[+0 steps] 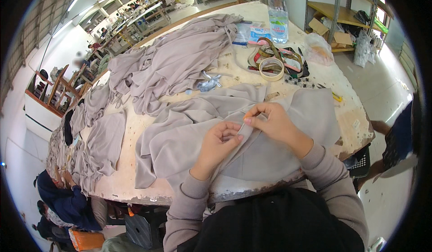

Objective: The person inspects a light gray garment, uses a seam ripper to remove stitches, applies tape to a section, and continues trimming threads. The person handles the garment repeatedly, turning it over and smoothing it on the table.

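A grey-taupe fabric garment (180, 139) lies spread in loose folds over the near part of the table. My left hand (219, 145) is closed on a narrow folded edge of it, thumb against the fingers. Just to the right and slightly farther away, my right hand (274, 122) pinches the same edge between thumb and fingertips. Between the two hands the strip of cloth is lifted a little, and the rest hangs toward the table's front edge. Whether anything small is also in the fingertips, I cannot tell.
Behind the garment is a heap of matching fabric (175, 54). On the worn table (355, 112) stand a water bottle (277, 22), a tape roll (271, 69), a plastic bag (319, 49) and a yellow cutter (336, 97). A person (67, 202) works at the left; another is at the right.
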A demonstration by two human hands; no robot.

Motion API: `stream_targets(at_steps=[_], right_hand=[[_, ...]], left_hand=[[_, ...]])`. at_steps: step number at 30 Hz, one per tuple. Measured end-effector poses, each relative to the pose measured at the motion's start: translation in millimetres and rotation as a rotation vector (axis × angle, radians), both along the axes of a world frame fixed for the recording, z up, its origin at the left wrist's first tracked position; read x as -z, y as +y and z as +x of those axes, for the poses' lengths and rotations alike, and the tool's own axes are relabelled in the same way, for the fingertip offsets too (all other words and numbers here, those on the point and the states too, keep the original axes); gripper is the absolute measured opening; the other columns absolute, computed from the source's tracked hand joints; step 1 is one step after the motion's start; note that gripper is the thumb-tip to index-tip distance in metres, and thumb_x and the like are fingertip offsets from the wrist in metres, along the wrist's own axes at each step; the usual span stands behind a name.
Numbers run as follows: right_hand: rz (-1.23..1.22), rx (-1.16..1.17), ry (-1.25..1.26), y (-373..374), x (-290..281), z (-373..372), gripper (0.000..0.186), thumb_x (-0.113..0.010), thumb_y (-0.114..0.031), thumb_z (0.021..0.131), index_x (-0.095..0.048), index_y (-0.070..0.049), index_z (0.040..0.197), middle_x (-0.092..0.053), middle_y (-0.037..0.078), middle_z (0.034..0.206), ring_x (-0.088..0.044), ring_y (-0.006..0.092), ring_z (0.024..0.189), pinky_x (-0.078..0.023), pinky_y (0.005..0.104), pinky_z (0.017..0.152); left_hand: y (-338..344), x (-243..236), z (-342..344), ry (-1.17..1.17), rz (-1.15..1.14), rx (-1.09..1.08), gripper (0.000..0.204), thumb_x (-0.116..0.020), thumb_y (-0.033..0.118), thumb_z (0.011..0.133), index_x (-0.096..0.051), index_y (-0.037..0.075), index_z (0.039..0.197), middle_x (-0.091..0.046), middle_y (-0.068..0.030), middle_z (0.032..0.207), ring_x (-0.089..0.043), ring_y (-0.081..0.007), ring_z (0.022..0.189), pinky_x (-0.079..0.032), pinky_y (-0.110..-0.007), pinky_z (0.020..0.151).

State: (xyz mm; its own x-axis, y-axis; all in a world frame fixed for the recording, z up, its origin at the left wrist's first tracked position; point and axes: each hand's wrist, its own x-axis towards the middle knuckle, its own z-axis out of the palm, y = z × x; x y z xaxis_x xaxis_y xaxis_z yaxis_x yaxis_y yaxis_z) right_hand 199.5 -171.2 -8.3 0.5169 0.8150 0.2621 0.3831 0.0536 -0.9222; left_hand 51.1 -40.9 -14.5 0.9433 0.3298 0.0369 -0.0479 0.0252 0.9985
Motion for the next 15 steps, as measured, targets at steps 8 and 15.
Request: stream_targets(at_steps=[8, 15], right_hand=[[0.287, 0.27, 0.26, -18, -12, 59, 0.012, -0.064, -0.012, 0.084, -0.064, -0.002, 0.089, -0.062, -0.001, 0.079, -0.054, 0.0055, 0.07, -0.042, 0.0191, 0.066], [0.29, 0.456, 0.084, -27, -3, 92, 0.015, -0.065, -0.015, 0.082, -0.064, -0.002, 0.091, -0.062, 0.0, 0.077, -0.053, 0.006, 0.068, -0.042, 0.0203, 0.065]], left_hand=[[19, -8, -14, 0.14, -0.131, 0.048, 0.015, -0.062, 0.008, 0.084, -0.064, -0.004, 0.093, -0.063, -0.0005, 0.079, -0.054, -0.0038, 0.069, -0.042, -0.016, 0.063], [25, -9, -16, 0.113, -0.07, 0.11, 0.016, -0.061, 0.007, 0.085, -0.063, -0.003, 0.096, -0.062, -0.0002, 0.083, -0.053, -0.003, 0.071, -0.042, -0.017, 0.063]])
